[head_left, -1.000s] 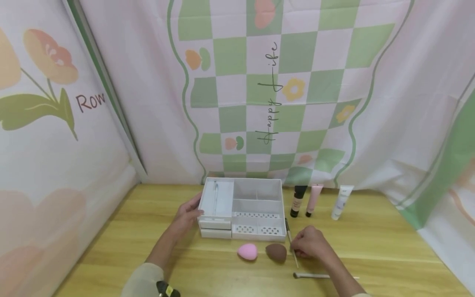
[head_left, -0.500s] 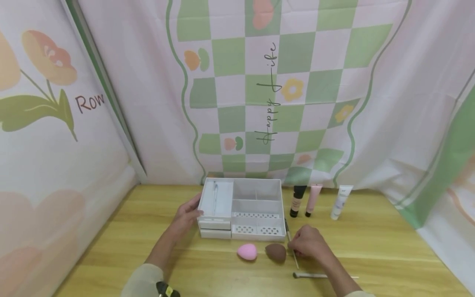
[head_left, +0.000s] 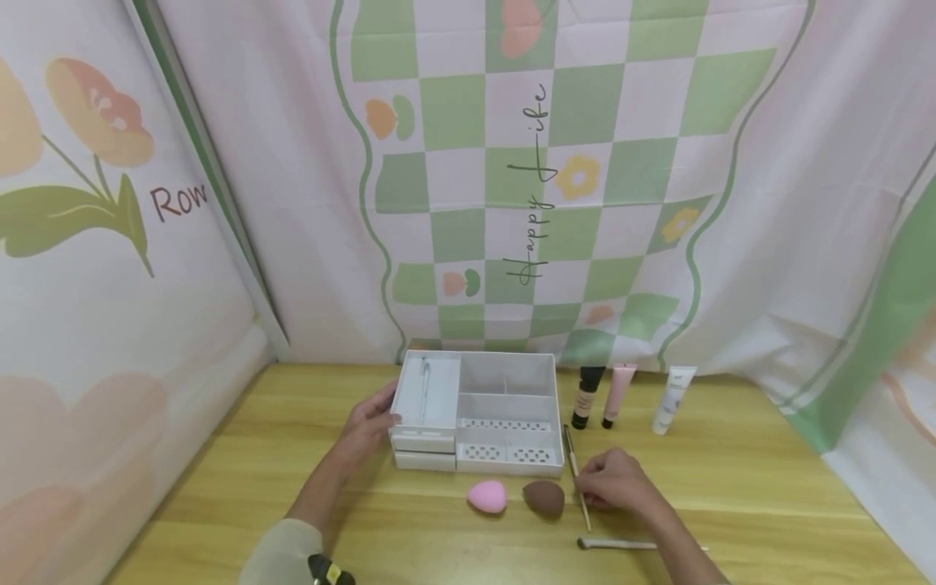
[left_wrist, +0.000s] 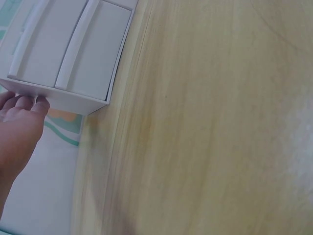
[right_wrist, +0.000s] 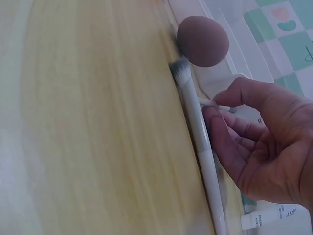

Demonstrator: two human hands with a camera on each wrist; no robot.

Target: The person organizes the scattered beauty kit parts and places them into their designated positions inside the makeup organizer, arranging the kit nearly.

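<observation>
A white makeup organizer (head_left: 512,469) with drawers and compartments stands at the table's back. My left hand (head_left: 368,429) rests against its left side, thumb at the front corner; the left wrist view shows the fingertips on the side wall below the drawers (left_wrist: 93,54). My right hand (head_left: 614,479) pinches the handle of a thin makeup brush (head_left: 573,457) between thumb and forefinger, just right of the organizer. A second makeup brush (right_wrist: 198,125) lies nearer the front edge. Beside the right hand sits a brown makeup sponge (head_left: 544,498), with a pink one (head_left: 487,496) to its left.
Behind the right hand stand a black-capped tube (head_left: 584,398), a pink tube (head_left: 618,396) and a white tube (head_left: 673,400). A slim brush-like item (head_left: 425,390) lies on the organizer's top left. Patterned curtain (head_left: 526,244) hangs behind the wooden table (head_left: 409,536).
The pinched brush has shifted slightly, its dark tip now showing more beside the organizer; the right hand has moved a little to the right. The left hand stays put.
</observation>
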